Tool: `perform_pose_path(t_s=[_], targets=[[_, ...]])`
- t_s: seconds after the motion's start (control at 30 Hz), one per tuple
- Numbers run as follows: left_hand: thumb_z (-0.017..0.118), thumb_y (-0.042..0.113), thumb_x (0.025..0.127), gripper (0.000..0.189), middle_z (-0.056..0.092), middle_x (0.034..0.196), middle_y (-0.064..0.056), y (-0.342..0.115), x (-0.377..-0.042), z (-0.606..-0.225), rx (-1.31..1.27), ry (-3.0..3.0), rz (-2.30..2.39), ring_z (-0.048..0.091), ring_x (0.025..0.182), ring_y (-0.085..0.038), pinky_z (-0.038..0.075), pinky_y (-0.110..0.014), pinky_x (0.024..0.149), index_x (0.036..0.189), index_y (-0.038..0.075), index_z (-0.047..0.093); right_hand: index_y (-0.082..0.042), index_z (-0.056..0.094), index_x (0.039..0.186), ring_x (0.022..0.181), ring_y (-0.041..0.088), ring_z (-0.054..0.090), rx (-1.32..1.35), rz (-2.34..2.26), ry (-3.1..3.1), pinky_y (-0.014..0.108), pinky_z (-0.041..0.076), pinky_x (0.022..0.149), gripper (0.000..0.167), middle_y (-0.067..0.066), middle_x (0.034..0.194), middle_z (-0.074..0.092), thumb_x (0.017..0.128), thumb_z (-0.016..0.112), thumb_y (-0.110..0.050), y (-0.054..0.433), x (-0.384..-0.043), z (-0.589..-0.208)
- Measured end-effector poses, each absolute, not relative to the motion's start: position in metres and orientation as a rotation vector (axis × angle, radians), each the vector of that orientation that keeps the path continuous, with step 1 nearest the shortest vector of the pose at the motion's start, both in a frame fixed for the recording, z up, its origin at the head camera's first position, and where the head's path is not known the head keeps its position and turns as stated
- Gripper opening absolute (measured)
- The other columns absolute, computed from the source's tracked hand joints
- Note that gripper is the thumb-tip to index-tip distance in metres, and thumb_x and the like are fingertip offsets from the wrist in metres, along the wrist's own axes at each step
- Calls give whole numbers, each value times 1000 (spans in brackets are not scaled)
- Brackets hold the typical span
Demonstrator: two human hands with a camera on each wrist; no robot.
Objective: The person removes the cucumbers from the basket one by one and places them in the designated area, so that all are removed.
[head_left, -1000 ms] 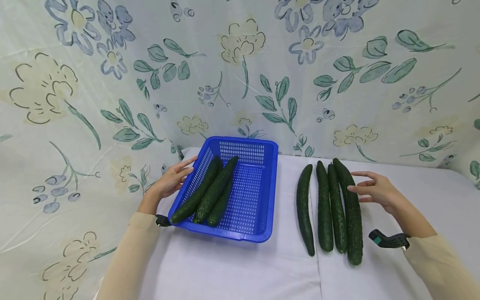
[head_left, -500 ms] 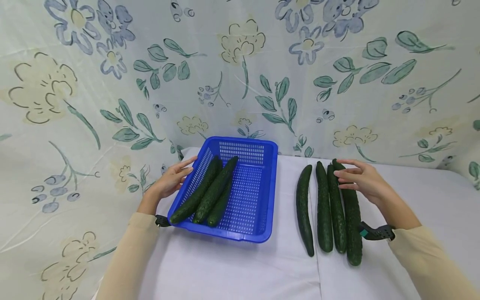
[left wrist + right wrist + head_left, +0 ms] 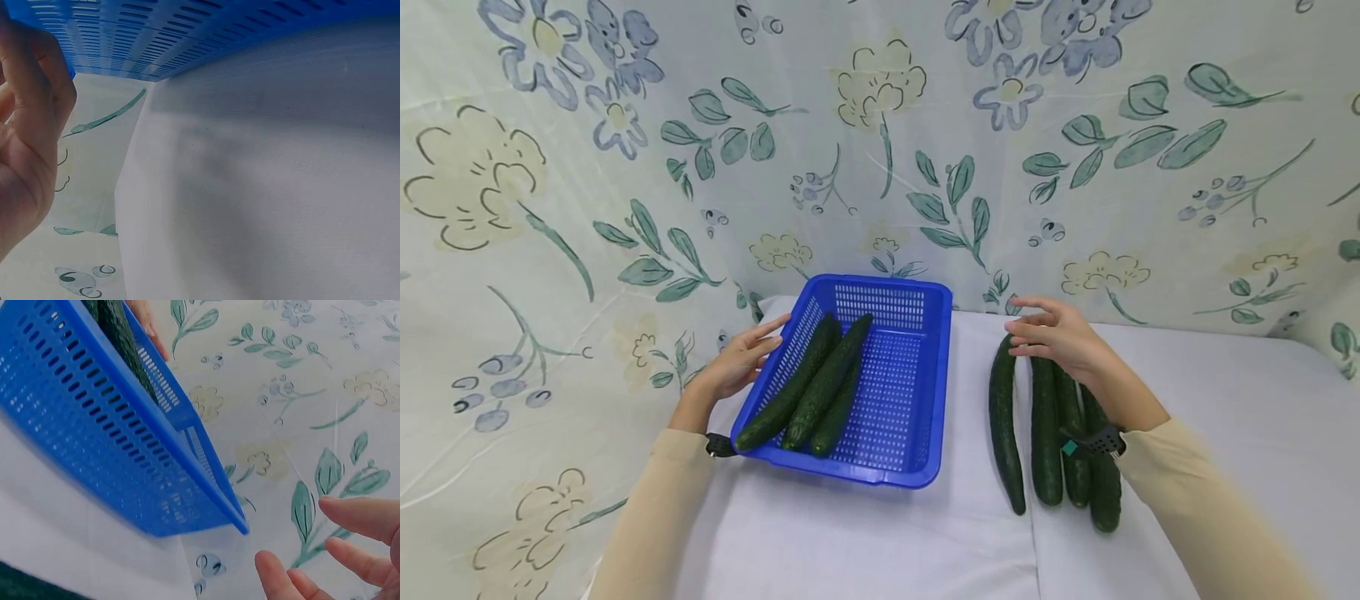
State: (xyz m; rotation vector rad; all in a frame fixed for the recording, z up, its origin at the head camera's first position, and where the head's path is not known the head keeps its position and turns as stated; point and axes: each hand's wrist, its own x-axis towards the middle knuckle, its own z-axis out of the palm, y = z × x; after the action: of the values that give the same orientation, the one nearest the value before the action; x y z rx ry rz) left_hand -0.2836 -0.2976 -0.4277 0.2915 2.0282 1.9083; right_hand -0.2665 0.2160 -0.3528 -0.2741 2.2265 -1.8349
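Observation:
A blue plastic basket (image 3: 928,471) with perforated walls stands on the cloth, holding three cucumbers (image 3: 831,379) that lean side by side along its left half. My left hand (image 3: 737,360) rests its extended fingers against the left wall of this basket. Right of it, several more cucumbers lie lengthwise in a row. Over the upper tip of the leftmost loose cucumber (image 3: 1003,408) is my right hand (image 3: 1060,337), thumb and fingers apart. In the right wrist view its spread fingers (image 3: 362,519) hold nothing. The wrist and forearm cover parts of the other loose cucumbers (image 3: 1047,433).
White cloth (image 3: 850,542) covers the table. A floral curtain (image 3: 820,167) hangs right behind the basket and wraps round the left side. Each wrist wears a black strap (image 3: 721,445).
My right hand has travelled left across the row, from the rightmost cucumber to above the leftmost loose one. The left hand and the basket have kept their place.

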Motion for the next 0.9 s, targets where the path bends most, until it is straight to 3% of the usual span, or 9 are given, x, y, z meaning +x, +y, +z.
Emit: perform_pose_path(t_s=[0.13,0.3,0.57,0.73,0.9], targets=[[41,25,109,53,55,138,-17,-299,-284,-429,289,2036,1907,70,96,-20,60,-36,73,160,22,26,3,31,153,95,16,65,-291,-1841,2206,35,56,87,66,31,131,43,98,65,-11,197,-270,-350],[42,25,109,54,56,137,-16,-299,-283,-428,305,2037,1912,71,95,-20,60,-35,72,160,21,26,2,34,152,99,22,63,-311,-1841,2194,43,54,91,64,32,133,41,97,66,-8,180,-274,-349],[43,25,109,55,55,138,-16,-300,-284,-429,320,2038,1915,71,95,-20,60,-35,72,160,20,24,1,38,150,112,44,58,-296,-1807,2223,50,51,93,63,32,130,44,96,68,-8,152,-281,-350],[42,26,109,53,56,136,-16,-300,-284,-430,321,2039,1912,71,95,-20,60,-35,72,160,22,26,2,39,149,115,48,56,-320,-1806,2164,52,50,94,62,31,130,44,95,68,-6,132,-284,-350],[41,24,109,53,55,137,-16,-300,-284,-430,331,2019,1917,70,96,-20,60,-35,73,160,22,26,2,40,148,109,42,60,-355,-1801,2103,50,52,93,60,30,126,47,95,68,-5,114,-287,-352]])
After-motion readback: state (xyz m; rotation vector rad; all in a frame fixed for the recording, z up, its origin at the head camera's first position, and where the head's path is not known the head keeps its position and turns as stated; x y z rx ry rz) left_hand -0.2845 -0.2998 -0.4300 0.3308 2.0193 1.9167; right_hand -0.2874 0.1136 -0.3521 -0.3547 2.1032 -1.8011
